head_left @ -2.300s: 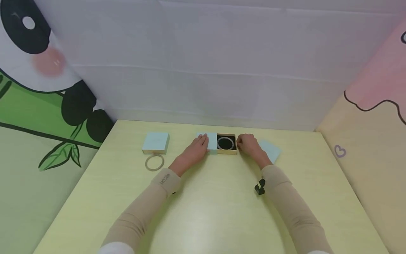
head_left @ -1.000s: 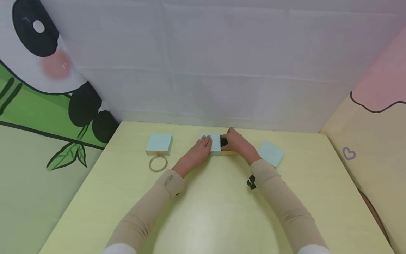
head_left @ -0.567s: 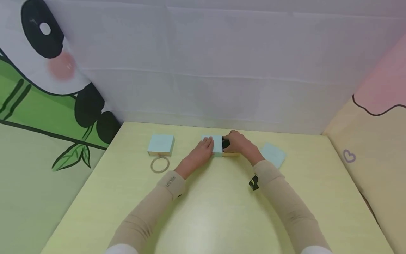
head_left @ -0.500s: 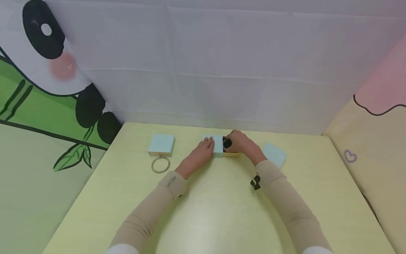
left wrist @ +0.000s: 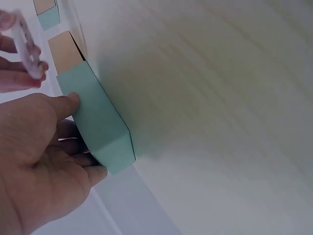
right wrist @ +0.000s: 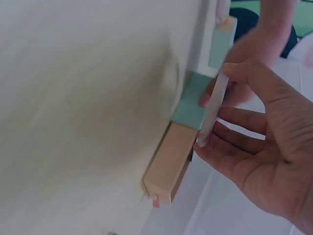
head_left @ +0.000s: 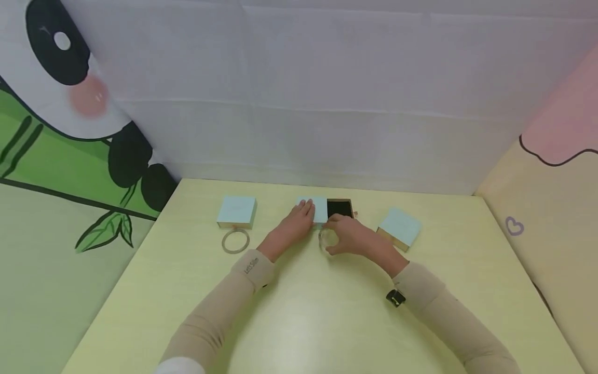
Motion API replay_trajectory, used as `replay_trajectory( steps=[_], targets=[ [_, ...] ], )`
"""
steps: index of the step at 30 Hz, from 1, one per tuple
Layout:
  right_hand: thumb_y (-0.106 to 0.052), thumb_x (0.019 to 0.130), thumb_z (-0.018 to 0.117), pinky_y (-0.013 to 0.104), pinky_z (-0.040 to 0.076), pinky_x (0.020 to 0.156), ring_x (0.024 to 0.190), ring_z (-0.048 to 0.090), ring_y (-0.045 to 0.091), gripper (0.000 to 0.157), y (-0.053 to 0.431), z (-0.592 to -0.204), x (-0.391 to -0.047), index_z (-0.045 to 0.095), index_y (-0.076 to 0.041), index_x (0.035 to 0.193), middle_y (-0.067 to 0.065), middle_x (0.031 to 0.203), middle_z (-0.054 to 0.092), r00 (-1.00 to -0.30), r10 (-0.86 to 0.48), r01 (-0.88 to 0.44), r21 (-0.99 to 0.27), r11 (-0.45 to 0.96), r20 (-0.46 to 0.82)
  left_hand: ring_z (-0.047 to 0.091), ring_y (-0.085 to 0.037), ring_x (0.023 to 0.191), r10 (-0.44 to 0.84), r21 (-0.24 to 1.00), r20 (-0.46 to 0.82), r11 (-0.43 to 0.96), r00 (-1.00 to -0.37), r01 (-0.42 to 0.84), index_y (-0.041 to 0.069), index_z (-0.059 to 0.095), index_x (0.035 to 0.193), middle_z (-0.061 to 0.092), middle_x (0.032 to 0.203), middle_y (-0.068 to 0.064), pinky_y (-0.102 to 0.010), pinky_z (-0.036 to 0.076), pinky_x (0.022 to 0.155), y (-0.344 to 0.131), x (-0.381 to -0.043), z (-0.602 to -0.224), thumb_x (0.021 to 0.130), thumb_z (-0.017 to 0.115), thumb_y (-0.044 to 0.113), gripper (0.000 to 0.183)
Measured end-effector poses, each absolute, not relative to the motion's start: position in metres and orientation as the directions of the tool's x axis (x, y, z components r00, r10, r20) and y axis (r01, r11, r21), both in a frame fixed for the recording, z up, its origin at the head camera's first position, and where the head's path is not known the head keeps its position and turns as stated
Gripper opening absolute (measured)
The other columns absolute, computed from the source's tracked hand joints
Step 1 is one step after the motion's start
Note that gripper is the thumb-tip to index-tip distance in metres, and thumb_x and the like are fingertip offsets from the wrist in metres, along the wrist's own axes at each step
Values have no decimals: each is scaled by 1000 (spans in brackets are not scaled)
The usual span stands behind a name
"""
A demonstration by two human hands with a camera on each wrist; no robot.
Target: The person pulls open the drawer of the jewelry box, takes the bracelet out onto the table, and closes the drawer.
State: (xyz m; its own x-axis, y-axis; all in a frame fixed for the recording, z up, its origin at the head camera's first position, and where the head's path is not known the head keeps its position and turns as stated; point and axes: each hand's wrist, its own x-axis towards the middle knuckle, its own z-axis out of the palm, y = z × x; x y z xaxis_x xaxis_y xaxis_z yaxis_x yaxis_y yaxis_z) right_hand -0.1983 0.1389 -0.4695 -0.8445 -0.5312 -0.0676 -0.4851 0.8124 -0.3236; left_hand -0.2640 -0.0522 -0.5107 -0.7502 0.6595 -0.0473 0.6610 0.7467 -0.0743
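A light blue drawer box point(head_left: 321, 212) stands at the back middle of the table, its black-lined drawer point(head_left: 340, 207) pulled out to the right with no ring in it. My left hand point(head_left: 293, 224) holds the blue sleeve, fingers flat over its top; in the left wrist view the thumb presses the side of the sleeve point(left wrist: 100, 115). Just in front of the drawer my right hand point(head_left: 357, 240) pinches a pale bangle point(head_left: 321, 240) between thumb and fingertips. In the right wrist view the bangle point(right wrist: 213, 107) appears edge-on, raised above the table.
To the left stands a second light blue box point(head_left: 236, 210), with another bangle point(head_left: 235, 241) lying flat before it. A third box point(head_left: 399, 227) sits askew on the right, near my right forearm. A white cloth wall point(head_left: 299, 104) rises behind the table.
My right hand has taken the bangle out of the drawer and brought it nearer to me, over the box's front edge. The left hand stays on the box.
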Motion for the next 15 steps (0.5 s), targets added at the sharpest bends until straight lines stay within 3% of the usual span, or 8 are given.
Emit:
replay_trajectory(
  steps=[8,15],
  targets=[
    [-33,77,74,34,48,90,105,56,20,52,129,-499,-197,64,-5,120,7,117,58,-803,-595,-574,-287,767,17,20,-35,142,646,-107,-47,755,-762,647,-7,24,146,20,153,-22,-43,22,114,-49,-265,-509,103,38,27,57],
    [-33,80,71,29,49,84,91,54,14,51,126,-515,-196,62,-5,122,4,113,54,-805,-593,-577,-239,781,5,20,-35,141,648,-77,-48,756,-760,650,-7,24,146,21,153,-22,-43,24,113,-45,-262,-509,103,37,28,57]
  ],
)
